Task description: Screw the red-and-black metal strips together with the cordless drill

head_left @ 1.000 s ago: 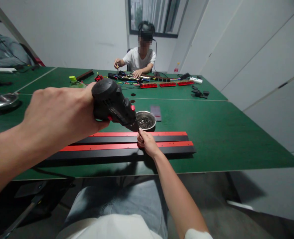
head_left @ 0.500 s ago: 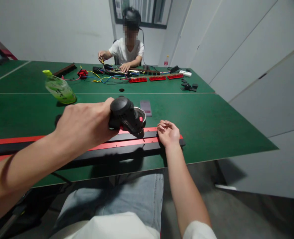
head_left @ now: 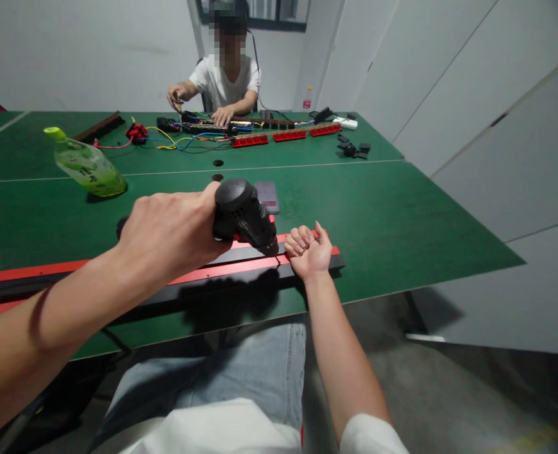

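Observation:
My left hand (head_left: pixel 168 227) is wrapped around the grip of a black cordless drill (head_left: pixel 245 211), its nose pointing down. The bit meets, or nearly meets, the red strip of a long black-and-red bar (head_left: pixel 212 273) lying along the front of the table. A second such bar (head_left: pixel 63 270) lies right behind it. At the bars' right end, my right hand (head_left: pixel 309 252) rests palm up, fingers curled in and thumb raised. Whatever those fingers hold, if anything, cannot be made out.
Behind the drill lies a flat grey rectangular object (head_left: pixel 268 197). A green-capped bottle (head_left: pixel 89 165) leans at the left of the green table (head_left: pixel 401 227). Across it, a person in a white shirt (head_left: pixel 226 79) handles wired parts, near red strips (head_left: pixel 290 136) and small black pieces (head_left: pixel 353 149).
The view has shifted slightly. My right hand's fingers have curled in more and its thumb has lifted, closer to the drill. The drill stays in my left hand over the front bar.

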Available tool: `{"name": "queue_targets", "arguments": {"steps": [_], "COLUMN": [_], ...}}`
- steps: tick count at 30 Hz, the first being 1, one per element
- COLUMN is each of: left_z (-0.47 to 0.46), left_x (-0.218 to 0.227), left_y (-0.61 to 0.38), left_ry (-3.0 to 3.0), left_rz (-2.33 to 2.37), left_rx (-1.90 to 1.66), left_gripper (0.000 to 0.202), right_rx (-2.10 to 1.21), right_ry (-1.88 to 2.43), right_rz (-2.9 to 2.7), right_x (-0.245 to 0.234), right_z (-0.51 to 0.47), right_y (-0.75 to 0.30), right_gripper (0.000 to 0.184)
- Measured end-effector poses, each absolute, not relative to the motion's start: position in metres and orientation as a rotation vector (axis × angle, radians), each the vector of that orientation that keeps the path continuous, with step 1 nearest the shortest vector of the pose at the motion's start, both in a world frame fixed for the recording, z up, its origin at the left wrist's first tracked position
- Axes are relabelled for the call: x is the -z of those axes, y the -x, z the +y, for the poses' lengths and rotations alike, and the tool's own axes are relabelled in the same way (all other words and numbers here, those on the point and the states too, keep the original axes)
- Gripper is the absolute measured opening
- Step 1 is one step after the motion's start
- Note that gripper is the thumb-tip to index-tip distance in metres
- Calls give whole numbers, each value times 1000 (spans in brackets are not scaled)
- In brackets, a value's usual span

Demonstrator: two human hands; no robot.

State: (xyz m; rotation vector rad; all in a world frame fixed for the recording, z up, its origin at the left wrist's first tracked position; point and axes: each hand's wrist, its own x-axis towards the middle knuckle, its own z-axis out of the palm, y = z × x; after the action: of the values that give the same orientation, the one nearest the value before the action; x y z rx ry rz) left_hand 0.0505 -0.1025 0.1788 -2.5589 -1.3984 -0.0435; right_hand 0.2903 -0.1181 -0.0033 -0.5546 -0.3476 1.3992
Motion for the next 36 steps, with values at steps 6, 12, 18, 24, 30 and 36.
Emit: {"name": "queue_targets", "arguments": {"steps": [6,12,18,24,30,36], "left_z": [-103,-103,-103,-100,-103,-100], "left_x": [-179,-177,-178,-182,-195,-197], "left_y": [-55,-55,-57,-63,-82,-94], "left_ry": [2512,2467,2428,2446,2482,2566], "left_rz": [-1390,-1367,-1369,-1287,-1193,-1204], "left_rx": [9,33,17,-30,-115,-107], "left_gripper": [46,52,56,50,47,51], "right_rx": [-1346,-1343,-1306,-1282,-1228,-1171], "right_ry": [586,592,658,676,706,766], "right_rz": [-444,-487,-545,-562,-555,-527], "right_x": [4,7,11,13,17,18], "right_z": [-118,-118,-114,-113,-112,-110], "right_y": [-286,-283,-275,-272,-269,-266], "right_gripper": [64,66,65,65,63,63]}}
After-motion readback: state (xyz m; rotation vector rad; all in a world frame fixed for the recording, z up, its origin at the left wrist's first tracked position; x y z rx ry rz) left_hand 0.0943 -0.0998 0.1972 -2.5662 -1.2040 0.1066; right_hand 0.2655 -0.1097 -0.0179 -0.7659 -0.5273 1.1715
